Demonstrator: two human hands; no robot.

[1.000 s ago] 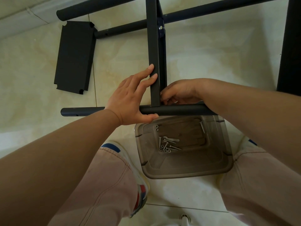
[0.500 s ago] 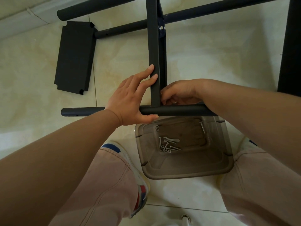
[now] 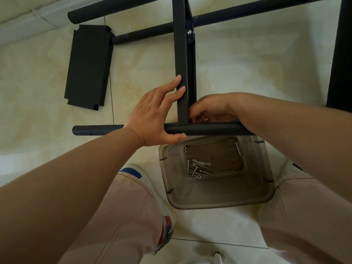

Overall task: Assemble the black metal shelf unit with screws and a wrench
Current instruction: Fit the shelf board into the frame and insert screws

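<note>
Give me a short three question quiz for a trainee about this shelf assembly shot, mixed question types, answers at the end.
1. True or false: the small silver wrench lies in the clear plastic tray.
2. Multiple choice: the left hand touches A) only the near black round metal tube; B) that tube with the thumb and the upright flat black metal crosspiece with the fingertips; C) the loose black metal shelf panel.
3. Short answer: where do the right hand's fingers work?

Key
1. True; it lies among the silver screws.
2. B.
3. At the joint of crosspiece and near tube; whatever they pinch is hidden.
</note>
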